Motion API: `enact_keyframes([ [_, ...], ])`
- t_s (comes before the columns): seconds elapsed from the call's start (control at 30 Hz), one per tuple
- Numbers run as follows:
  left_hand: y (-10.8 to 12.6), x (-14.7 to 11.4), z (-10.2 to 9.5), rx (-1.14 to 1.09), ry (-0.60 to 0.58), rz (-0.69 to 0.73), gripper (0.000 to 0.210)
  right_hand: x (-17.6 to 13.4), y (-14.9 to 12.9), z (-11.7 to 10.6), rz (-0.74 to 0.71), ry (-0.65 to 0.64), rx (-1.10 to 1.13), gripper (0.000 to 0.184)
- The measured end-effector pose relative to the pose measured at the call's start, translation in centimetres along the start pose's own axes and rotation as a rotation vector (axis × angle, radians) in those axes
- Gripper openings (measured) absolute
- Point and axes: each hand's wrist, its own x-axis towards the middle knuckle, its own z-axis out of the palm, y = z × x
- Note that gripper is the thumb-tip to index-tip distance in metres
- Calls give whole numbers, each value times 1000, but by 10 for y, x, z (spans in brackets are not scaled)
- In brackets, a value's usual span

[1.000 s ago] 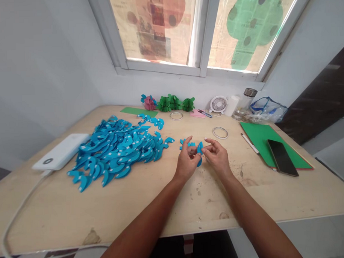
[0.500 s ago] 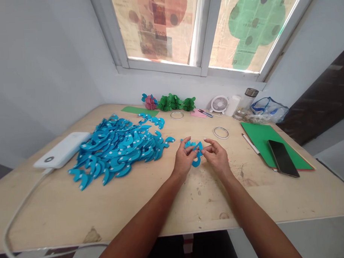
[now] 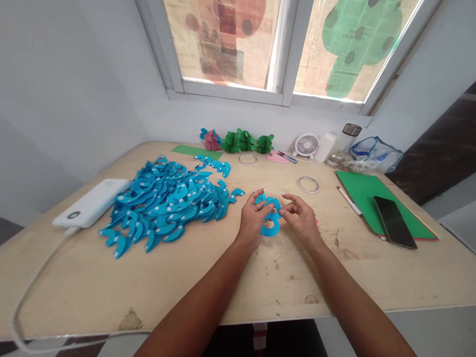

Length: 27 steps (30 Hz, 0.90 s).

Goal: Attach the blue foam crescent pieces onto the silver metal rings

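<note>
Blue cutout (image 3: 271, 232); more face-on now

Two rings (image 3: 309, 192), seemingly dozens of cutouts (image 3: 170, 200)

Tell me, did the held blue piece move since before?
Yes: the blue piece turned, and its lower end swung slightly left, judged against the nearer ring.

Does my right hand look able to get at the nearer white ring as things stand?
Probably yes: the nearer white ring lies just beyond the right hand, with only tabletop between, though the fingertips are busy close to the blue piece in the left hand.
</note>
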Motion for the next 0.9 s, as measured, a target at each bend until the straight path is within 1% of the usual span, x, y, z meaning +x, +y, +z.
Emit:
enact_keyframes([
  [0.17, 1, 0, -1, 1, 19, -29, 69, 0, -1, 1, 14, -18, 32, 43],
  [0.33, -1, 0, 0, 4, 12, -51, 70, -1, -2, 1, 26, -20, 43, 42],
  [0.57, -1, 0, 0, -32, 33, -24, 70, -1, -3, 1, 26, -22, 53, 41],
  [0.73, -2, 2, -1, 64, 94, 8, 67, -1, -3, 0, 59, 16, 64, 37],
  [0.83, -3, 2, -1, 148, 126, 63, 64, -1, -4, 0, 58, 43, 77, 32],
  [0.9, -3, 1, -1, 206, 132, 108, 63, -1, -5, -1, 48, 39, 75, 27],
])
